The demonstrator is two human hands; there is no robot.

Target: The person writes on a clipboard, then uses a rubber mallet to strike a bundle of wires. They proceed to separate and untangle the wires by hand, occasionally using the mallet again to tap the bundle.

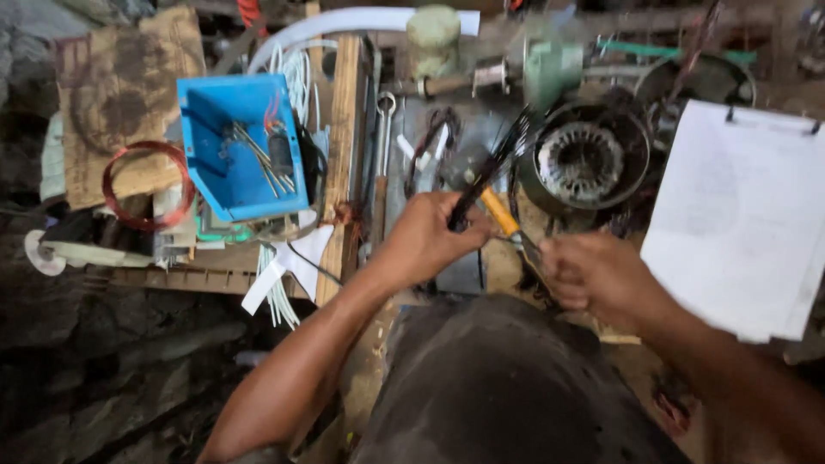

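My left hand is closed around a bundle of dark wires that rises up and to the right toward a round motor stator. My right hand is closed near the lower end of a tool with a yellow-orange handle; its metal tip lies between the two hands. The stator sits on the cluttered workbench, just beyond the wire bundle. My dark-clad knee fills the bottom centre.
A blue plastic box with small tools stands at the left beside a wooden plank. A coil of red wire lies farther left. A clipboard with white paper is at the right. A spanner lies near centre.
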